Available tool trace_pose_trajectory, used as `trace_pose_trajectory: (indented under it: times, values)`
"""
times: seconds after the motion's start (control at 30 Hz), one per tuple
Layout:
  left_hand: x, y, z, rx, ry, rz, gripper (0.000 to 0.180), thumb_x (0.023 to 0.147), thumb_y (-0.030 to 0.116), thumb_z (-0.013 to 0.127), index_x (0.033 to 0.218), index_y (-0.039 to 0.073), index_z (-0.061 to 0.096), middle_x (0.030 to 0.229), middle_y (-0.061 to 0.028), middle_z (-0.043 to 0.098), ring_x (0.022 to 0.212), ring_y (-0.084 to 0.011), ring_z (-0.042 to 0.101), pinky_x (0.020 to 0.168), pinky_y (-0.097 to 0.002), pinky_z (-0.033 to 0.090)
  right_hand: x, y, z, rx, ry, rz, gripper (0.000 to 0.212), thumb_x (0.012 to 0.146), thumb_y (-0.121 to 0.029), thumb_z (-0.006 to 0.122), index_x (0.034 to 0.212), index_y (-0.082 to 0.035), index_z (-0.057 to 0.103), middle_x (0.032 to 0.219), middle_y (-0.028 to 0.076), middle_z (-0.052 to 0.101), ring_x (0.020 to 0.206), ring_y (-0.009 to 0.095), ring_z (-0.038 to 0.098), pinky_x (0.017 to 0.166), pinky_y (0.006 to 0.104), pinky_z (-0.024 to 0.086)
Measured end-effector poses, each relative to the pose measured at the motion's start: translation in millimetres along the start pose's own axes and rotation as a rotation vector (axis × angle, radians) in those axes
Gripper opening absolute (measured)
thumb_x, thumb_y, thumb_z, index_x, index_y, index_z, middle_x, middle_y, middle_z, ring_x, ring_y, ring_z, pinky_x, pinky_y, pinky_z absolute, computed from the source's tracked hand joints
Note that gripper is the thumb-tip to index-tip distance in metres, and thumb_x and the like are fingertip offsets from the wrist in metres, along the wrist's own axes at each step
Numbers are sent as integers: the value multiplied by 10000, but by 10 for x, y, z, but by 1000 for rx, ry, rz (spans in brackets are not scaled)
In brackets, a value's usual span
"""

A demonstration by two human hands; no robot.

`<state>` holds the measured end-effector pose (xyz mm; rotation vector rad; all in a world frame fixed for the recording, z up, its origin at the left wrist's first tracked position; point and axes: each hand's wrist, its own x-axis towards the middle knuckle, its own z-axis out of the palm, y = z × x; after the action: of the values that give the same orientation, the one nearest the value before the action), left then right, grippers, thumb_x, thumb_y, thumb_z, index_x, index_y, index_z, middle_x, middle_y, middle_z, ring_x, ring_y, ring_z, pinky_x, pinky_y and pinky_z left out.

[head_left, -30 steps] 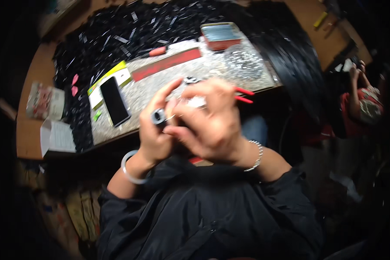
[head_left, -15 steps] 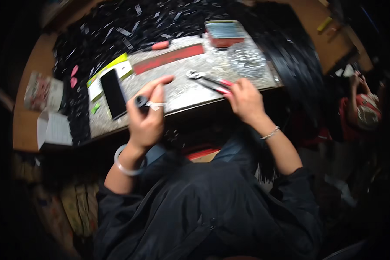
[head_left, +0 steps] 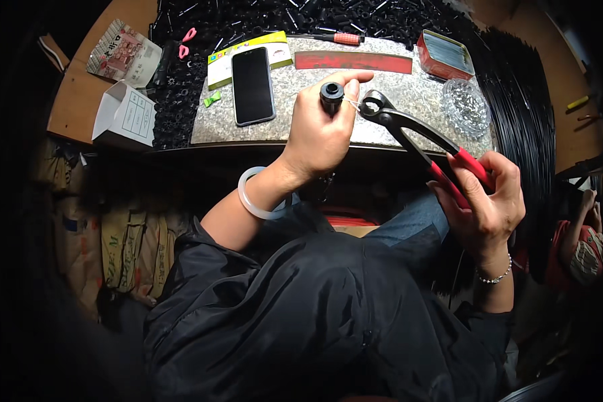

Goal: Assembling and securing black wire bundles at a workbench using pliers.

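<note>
My left hand (head_left: 317,141) is closed around a short black tubular part (head_left: 331,95), whose round hollow end faces up, with the index finger stretched out past it. A thin whitish strip (head_left: 353,103) sticks out sideways from beside the part. My right hand (head_left: 490,204) grips end-cutting pincers (head_left: 403,127) by their red handles, which are spread slightly apart. The pincers' dark rounded head is right at the strip's end, beside my left thumb; I cannot tell whether the jaws bite on it. Both hands are held up at the front edge of the speckled stone slab (head_left: 395,90).
On the slab are a phone (head_left: 253,87), a yellow-and-white box (head_left: 220,72), a red flat bar (head_left: 355,61), a red tin (head_left: 445,57) and a clear dish of small bits (head_left: 465,110). Black parts (head_left: 234,17) heap behind; long black rods (head_left: 526,100) lie right. Another person (head_left: 579,244) is at far right.
The pincers have risen from over the slab, and their head has come up close to the black part in my left hand. My right hand is lower and further right. The view has shifted.
</note>
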<state>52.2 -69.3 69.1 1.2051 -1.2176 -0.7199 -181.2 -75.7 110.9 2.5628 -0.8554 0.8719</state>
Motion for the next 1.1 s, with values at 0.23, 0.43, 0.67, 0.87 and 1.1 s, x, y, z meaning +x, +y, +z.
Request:
trace_pose_trajectory:
  times: [0.23,0.43,0.67,0.87,1.1]
  values:
    - [8,-74,11,-36,15,38,249,953,132,454,1062,-9,627,581,107,401,516,18,307,458,-178,223,55,-73,-10,-63,51,-74,254,651,-239,763,835,-91,668,860,56,546,673,171,536,533,269,428]
    - [-43,-10,-5,-31,-38,96,266,951,144,456,1068,-32,618,563,108,392,509,25,322,448,-175,222,-79,3,-28,387,-246,12,190,746,-133,687,722,-18,539,847,176,598,676,250,583,582,324,466]
    - [-151,108,6,-119,-90,72,291,954,143,434,1107,-46,595,540,118,362,476,33,281,432,-173,200,-204,-142,99,1724,-1109,737,495,660,-13,743,1036,-22,420,698,58,531,556,134,532,539,257,468]
    - [-174,88,-6,-64,-141,63,289,957,137,426,1109,-44,594,544,119,359,479,31,280,433,-173,202,-237,-95,38,1175,-618,332,387,760,65,544,1141,59,476,684,112,557,577,171,564,581,275,479]
    - [-191,91,12,-100,-166,12,305,956,155,438,1138,-45,578,531,114,360,478,29,298,440,-171,211,-244,-160,85,1016,-506,276,632,700,56,648,1256,14,351,827,124,534,714,196,568,639,316,487]
